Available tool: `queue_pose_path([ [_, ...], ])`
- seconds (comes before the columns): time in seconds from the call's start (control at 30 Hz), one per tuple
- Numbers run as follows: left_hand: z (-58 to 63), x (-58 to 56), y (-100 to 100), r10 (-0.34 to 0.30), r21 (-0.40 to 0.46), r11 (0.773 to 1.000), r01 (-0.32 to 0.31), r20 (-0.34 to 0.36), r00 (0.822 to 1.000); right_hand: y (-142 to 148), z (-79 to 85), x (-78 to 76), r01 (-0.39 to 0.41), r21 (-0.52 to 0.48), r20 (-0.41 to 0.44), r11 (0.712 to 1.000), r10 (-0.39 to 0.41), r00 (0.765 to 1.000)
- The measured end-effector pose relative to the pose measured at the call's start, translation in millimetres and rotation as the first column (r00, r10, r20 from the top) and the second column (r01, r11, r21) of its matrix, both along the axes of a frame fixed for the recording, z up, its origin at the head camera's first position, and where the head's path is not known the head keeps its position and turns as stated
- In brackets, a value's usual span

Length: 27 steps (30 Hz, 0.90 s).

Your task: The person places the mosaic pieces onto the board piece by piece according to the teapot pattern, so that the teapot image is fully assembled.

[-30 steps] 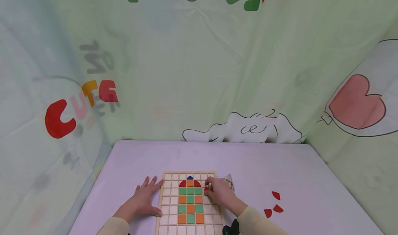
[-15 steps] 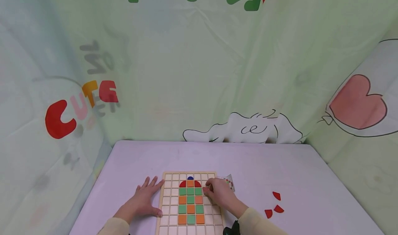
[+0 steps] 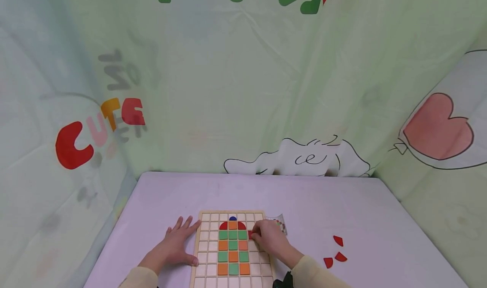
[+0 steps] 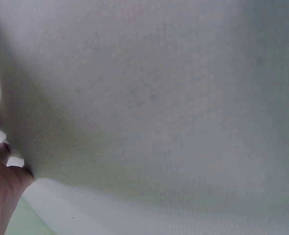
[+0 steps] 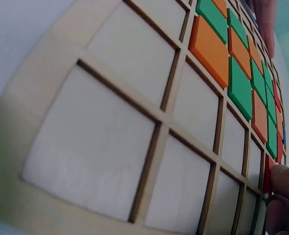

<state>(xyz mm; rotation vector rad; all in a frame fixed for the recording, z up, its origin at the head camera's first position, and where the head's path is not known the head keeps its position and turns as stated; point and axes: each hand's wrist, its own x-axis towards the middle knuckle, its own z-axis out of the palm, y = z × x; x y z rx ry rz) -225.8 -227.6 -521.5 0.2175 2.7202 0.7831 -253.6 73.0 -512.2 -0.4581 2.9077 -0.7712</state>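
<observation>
A wooden grid board (image 3: 204, 256) lies on the table, with green and orange square tiles (image 3: 233, 245) in its middle columns. Red quarter-round pieces (image 3: 241, 226) and a blue half-round piece (image 3: 233, 218) sit towards its top. My right hand (image 3: 271, 237) pinches a red piece (image 5: 268, 175) at a cell just right of the upper green row; fingers partly cover it. At the board's left edge, my left hand (image 3: 173, 248) has its fingers spread, the fingertips and thumb touching the frame. Only some left fingers (image 4: 12, 176) show in the left wrist view.
Three loose red quarter-round pieces (image 3: 338, 256) lie on the lilac table (image 3: 304, 199) to the right. A patterned sheet (image 3: 280, 222) is partly hidden behind my right hand. Near my right wrist is a dark object (image 3: 283, 279). Printed cloth (image 3: 205, 89) hangs around the table.
My right hand has come slightly nearer along the board with the red piece, from one cell to about the cell below. My left hand has stayed put.
</observation>
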Motion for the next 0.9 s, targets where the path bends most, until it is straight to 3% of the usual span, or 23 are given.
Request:
queue_pose_path([
  [0.2,0.5,0.3,1,0.007,-0.001,1.0,-0.007,0.002,1.0,-3,-3.4,-0.5,0.024,-0.01,-0.013,1.0,-0.024,1.0],
  [0.47,-1.4,-0.9,0,-0.007,0.008,1.0,0.007,0.006,1.0,5,-1.6,-0.6,0.008,-0.047,0.038,0.999,-0.006,0.999],
  [0.63,-1.4,-1.5,1,-0.005,0.008,1.0,0.005,0.008,1.0,12,3.4,1.4,-0.018,-0.044,0.026,0.999,0.019,0.999],
  [0.9,-3.5,-1.0,-1,-0.002,0.007,1.0,0.002,-0.002,1.0,18,6.1,3.8,-0.059,-0.088,0.083,0.994,0.066,0.994],
])
